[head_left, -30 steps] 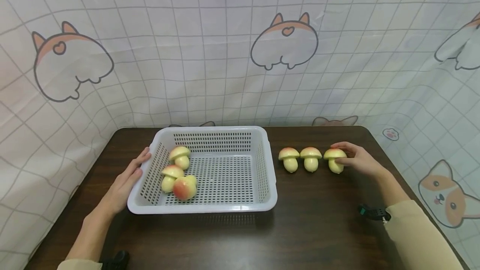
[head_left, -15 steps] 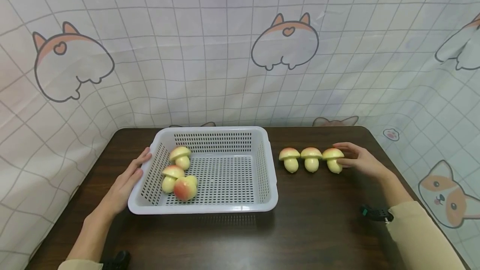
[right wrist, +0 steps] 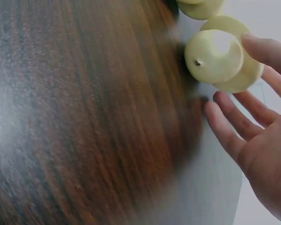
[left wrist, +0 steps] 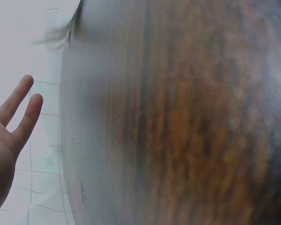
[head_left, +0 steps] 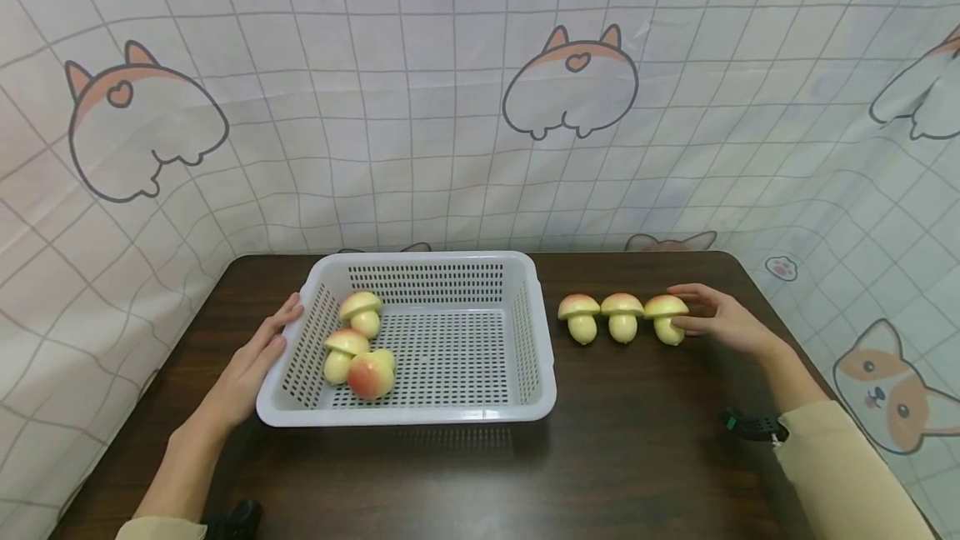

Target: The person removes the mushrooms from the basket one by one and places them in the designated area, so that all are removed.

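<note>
Left hand [head_left: 243,369] on basket [head_left: 405,418], right hand [head_left: 723,323] touching mushroom [head_left: 663,317]

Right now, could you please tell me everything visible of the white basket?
The white basket is rectangular with rounded corners, apparently plastic, with a smooth rim and perforated walls and floor. It sits upright on the table, three mushroom-shaped pieces lying inside at its left; the left hand appears to touch its left side.

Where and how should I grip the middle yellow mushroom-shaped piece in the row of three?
The middle yellow mushroom-shaped piece is probably best pinched by its narrow stem, coming from the near side: the stem points that way with gaps beside it, while the wide reddish cap is flanked by its left neighbour and right neighbour.
</note>
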Available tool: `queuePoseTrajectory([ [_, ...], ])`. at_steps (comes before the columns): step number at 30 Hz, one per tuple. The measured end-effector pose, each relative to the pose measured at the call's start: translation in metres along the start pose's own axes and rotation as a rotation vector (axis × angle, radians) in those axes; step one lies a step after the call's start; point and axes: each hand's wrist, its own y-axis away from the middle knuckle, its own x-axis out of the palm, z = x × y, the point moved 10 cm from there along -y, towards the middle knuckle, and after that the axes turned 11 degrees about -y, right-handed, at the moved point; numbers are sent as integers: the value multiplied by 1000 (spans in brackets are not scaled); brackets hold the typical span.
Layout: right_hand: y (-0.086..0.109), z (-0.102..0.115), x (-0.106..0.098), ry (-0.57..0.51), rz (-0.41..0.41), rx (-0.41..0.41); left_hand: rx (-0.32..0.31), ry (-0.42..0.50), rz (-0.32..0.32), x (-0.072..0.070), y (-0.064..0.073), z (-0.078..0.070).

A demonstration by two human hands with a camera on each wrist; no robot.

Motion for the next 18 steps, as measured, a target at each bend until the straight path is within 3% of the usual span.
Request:
queuePoseTrajectory([
  [6,3,12,-6,37,24,-8,-6,-8,1,0,0,0],
  [11,1,29,-20,134,-18,-43,-4,-12,1,-1,0,-1],
  [18,-10,68,-20,198,-46,-92,-16,-24,2,-1,0,0],
])
